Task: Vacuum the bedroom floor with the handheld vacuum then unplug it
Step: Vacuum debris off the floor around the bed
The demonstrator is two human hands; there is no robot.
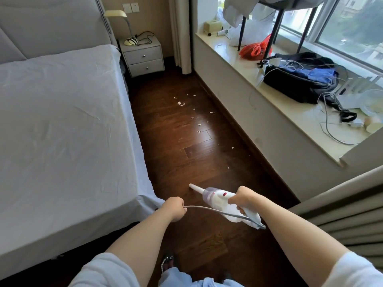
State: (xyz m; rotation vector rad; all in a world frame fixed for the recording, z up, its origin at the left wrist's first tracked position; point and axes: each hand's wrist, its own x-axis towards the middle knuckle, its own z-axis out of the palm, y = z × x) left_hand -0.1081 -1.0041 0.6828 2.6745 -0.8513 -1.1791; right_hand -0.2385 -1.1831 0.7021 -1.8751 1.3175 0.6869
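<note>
Handheld vacuum (219,200) gripped at its rear handle by the right hand (245,198), fingers curled fully round the handle; body slanting down and forward, crevice nozzle (195,188) leading, its tip low over the wooden floor (186,158), contact with the boards not discernible. Long axis of the vacuum running from the right-hand fingers up-left toward the strip of floor between bed (62,121) and window ledge (290,125). Power cord (207,209) leaving the tail of the vacuum below the right-hand fingers, looping leftward into the left hand (174,208), fingers closed round it, cord thus lifted off the floor and held aside. Scattered white paper scraps (181,103) lying ahead of the nozzle, beyond both sets of fingers, well apart from the tip and spread along the floor toward the nightstand (143,56). Right hand the nearer to the scraps and the one carrying the tool. Judged stage: suction pass not yet reaching the debris; coming move likely a forward advance along the nozzle's own axis, cord slack fed from the left.
</note>
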